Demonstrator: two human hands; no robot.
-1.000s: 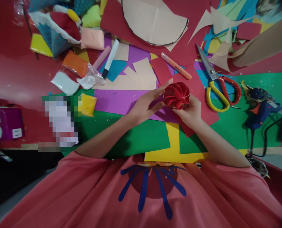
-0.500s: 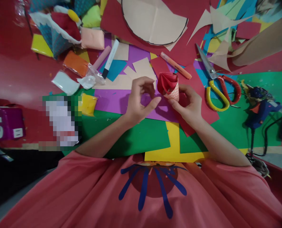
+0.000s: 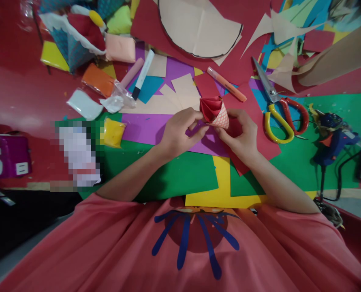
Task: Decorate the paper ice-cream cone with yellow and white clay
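Note:
A small folded red paper piece (image 3: 211,108) with a pink cross-hatched paper cone wrapped round its lower part is held up above the purple sheet (image 3: 150,129). My right hand (image 3: 241,136) grips the cone from the right, fingers curled round it. My left hand (image 3: 180,132) is closed in a pinch at the cone's lower left tip. Both hands hover over the coloured sheets in the middle of the table.
Scissors (image 3: 279,109) with red and yellow handles lie right of my hands, a blue glue gun (image 3: 332,136) further right on green paper (image 3: 335,109). An orange marker (image 3: 226,84), a white marker (image 3: 143,74), clay packets and paper scraps lie beyond. A large cream half-circle (image 3: 198,28) lies at the back.
The red piece was turned from top-up in my right palm onto its side, showing the hatched cone. My left hand drew back, then closed in and pinched the cone's tip.

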